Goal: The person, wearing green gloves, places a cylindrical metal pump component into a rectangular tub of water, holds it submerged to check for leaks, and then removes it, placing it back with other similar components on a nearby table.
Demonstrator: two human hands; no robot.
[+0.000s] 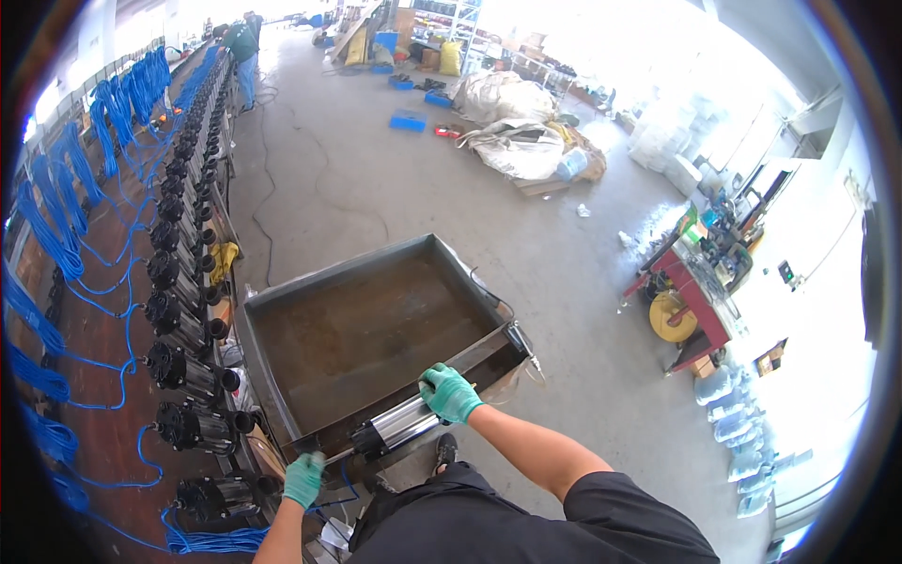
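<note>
Two gloved hands, left (303, 479) & right (449, 392), grip one cylinder (413, 421).

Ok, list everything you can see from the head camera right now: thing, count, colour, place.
cylinder: one, silver with black ends, lying across the tray's near rim
tray: one, rusty brown steel, centre, on a cart
pumps: a long row, count unclear, black, along the left bench
cables: many, blue, left bench
yellow cloth: one, beside the pumps
big sacks: a few, white, far floor
blue crates: several, far floor
red bench: one, right, with a yellow reel
other person: one, far end of the bench
left hand: green glove, at the cylinder's near end
right hand: green glove, gripping the cylinder
</note>
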